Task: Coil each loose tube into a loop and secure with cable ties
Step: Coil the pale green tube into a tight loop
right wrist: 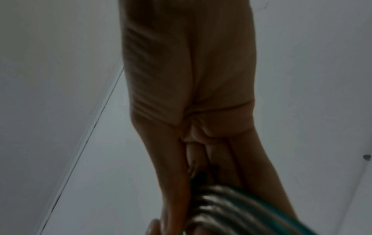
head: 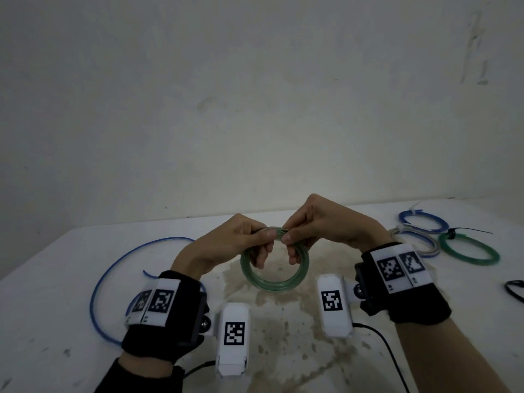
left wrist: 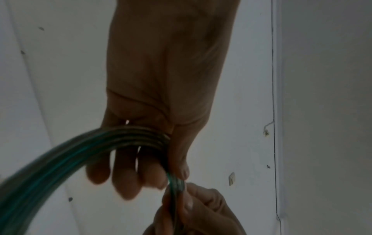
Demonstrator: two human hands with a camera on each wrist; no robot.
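Observation:
A green tube wound into a coil [head: 274, 279] of several turns hangs upright above the white table [head: 71, 321]. My left hand [head: 256, 245] pinches the coil's top from the left, thumb in front. My right hand [head: 292, 243] pinches the same top just to the right. In the left wrist view the coil [left wrist: 60, 159] runs under the curled left hand [left wrist: 153, 171] and the right hand's fingertips [left wrist: 189, 205] grip it below. The right wrist view shows the strands [right wrist: 225, 209] held in the right hand [right wrist: 191, 187]. A loose blue tube [head: 113, 265] lies on the table at the left.
At the back right lie a tied blue coil [head: 422, 222], a whitish coil [head: 416, 242] and a green coil [head: 467, 251] with a black cable tie [head: 465, 231]. A black loop [head: 514, 289] sits at the right edge. A wall stands behind the table. Black cables trail near me.

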